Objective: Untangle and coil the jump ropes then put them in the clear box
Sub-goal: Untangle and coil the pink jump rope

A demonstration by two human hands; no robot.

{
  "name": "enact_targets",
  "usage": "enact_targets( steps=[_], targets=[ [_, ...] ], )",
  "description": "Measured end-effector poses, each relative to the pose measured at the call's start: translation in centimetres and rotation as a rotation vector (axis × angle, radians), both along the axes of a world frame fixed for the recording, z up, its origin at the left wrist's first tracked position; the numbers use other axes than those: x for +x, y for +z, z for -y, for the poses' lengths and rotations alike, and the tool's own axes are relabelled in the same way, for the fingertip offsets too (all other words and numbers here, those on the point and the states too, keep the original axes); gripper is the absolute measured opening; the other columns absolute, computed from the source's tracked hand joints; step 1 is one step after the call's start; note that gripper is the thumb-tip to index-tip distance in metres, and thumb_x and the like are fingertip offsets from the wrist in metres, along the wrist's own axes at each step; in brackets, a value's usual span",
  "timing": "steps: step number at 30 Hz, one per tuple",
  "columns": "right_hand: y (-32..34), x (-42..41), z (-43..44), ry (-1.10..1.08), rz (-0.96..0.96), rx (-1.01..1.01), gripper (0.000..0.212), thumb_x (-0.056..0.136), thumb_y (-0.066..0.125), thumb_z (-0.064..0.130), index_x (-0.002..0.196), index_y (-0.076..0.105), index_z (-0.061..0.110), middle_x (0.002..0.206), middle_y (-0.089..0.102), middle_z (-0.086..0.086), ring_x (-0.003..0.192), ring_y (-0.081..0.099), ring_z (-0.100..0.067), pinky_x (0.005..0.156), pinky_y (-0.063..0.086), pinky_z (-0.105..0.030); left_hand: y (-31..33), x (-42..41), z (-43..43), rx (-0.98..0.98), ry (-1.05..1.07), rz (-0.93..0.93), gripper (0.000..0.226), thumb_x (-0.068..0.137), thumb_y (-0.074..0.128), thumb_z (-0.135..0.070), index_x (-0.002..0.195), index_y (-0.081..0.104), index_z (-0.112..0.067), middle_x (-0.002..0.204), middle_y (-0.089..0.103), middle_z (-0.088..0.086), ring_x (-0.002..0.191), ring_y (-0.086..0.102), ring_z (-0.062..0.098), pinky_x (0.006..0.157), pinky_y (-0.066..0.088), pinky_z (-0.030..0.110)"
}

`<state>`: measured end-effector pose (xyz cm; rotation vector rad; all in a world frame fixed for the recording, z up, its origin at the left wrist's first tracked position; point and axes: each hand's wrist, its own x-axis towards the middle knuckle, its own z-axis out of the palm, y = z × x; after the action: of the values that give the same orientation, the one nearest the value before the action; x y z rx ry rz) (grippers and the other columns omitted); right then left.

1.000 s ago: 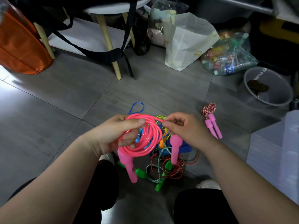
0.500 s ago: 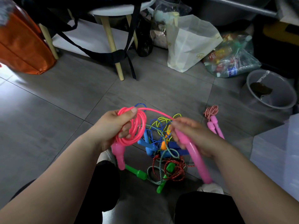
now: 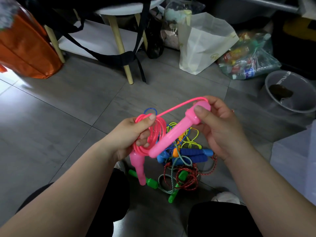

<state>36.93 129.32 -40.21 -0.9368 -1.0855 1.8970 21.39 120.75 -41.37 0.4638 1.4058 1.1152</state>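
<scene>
Holds the coiled pink jump rope (image 3: 153, 135) above the floor (image 3: 68, 120) in the left hand (image 3: 128, 135), thumb pressed on top of the loops, fingers curled through them from below; pinches the bulbous head of one pink handle (image 3: 172, 134) in the right hand (image 3: 222, 130), thumb on the near face, fingers curled behind, shaft slanting down-left across the coil; shows a single taut strand from that head to the coil; lets the second pink handle (image 3: 138, 168) hang below the left hand.

Has open grey tile to the left and ahead, bounded by a stool leg (image 3: 127, 72), an orange bag (image 3: 25, 48), a white paper bag (image 3: 205, 43) and a grey bucket (image 3: 290, 96); places the clear box (image 3: 297, 161) at the right edge, well apart from the coil.

Presents smooth, glossy plastic cord and handles; beneath the hands, a tangled pile (image 3: 184, 161) of braided red and teal cords, thin yellow and blue cords, ribbed blue grips and green handles.
</scene>
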Motion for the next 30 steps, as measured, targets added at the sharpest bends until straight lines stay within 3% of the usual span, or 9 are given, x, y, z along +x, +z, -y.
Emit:
enact_targets(
  steps=[1,3,5,8,13,26,30],
  targets=[
    [0.1,-0.1,0.0,-0.043,0.042,0.035,0.026,0.067,0.071,0.011,0.08,0.049,0.017,0.072,0.058,0.003,0.057,0.059,-0.002,0.05,0.051,-0.014,0.0,0.1,-0.1,-0.002,0.001,0.013,0.028,0.075,0.052,-0.033,0.063,0.044,-0.009,0.031,0.028,-0.007,0.025,0.023,0.003,0.037,0.037,0.014],
    [0.2,-0.4,0.0,-0.15,0.12,0.109,0.027,0.078,0.059,-0.005,0.079,0.045,0.018,0.077,0.05,0.001,0.064,0.053,-0.006,0.05,0.05,-0.013,0.0,0.4,-0.2,0.0,0.013,0.041,0.031,0.082,0.049,-0.03,0.059,0.05,-0.009,0.031,0.029,-0.008,0.025,0.023,0.002,0.037,0.036,0.014],
    [-0.2,-0.5,0.1,-0.211,0.195,0.209,0.032,0.073,0.068,0.001,0.078,0.043,0.021,0.077,0.047,0.003,0.068,0.048,-0.006,0.054,0.048,-0.015,-0.1,0.4,-0.4,0.006,0.035,0.046,0.03,0.087,0.047,-0.028,0.067,0.05,-0.007,0.031,0.03,-0.009,0.025,0.023,0.001,0.037,0.036,0.014],
    [-0.5,-0.8,0.7,-0.213,0.278,0.317,0.034,0.067,0.072,0.011,0.077,0.042,0.025,0.075,0.045,0.007,0.059,0.046,0.004,0.057,0.044,-0.016,-0.1,0.3,-0.5,0.018,0.08,0.057,0.027,0.091,0.044,-0.028,0.08,0.055,-0.005,0.032,0.029,-0.009,0.025,0.022,0.001,0.037,0.035,0.012],
    [-0.1,-1.3,1.9,-0.157,0.312,0.394,0.036,0.074,0.069,0.002,0.077,0.039,0.023,0.072,0.045,0.007,0.053,0.046,0.008,0.052,0.038,-0.007,0.0,0.3,-0.6,0.037,0.115,0.121,0.035,0.093,0.038,-0.033,0.071,0.05,-0.009,0.033,0.03,-0.009,0.024,0.023,0.001,0.036,0.036,0.012],
    [0.3,-1.1,1.7,-0.21,0.257,0.379,0.035,0.074,0.07,0.003,0.077,0.041,0.023,0.073,0.048,0.006,0.056,0.049,0.006,0.056,0.042,-0.009,0.9,-0.4,-0.5,0.073,0.078,0.258,0.048,0.094,0.023,-0.043,0.083,0.051,-0.006,0.029,0.026,-0.008,0.021,0.021,0.001,0.035,0.038,0.011],
    [0.0,-1.5,2.5,-0.084,0.302,0.384,0.037,0.072,0.072,0.004,0.076,0.04,0.023,0.074,0.05,0.006,0.059,0.049,0.005,0.058,0.042,-0.008,1.0,0.3,-0.3,0.063,0.01,0.234,0.049,0.093,0.024,-0.042,0.083,0.056,-0.006,0.03,0.026,-0.008,0.022,0.021,0.0,0.035,0.039,0.012]
  ],
)
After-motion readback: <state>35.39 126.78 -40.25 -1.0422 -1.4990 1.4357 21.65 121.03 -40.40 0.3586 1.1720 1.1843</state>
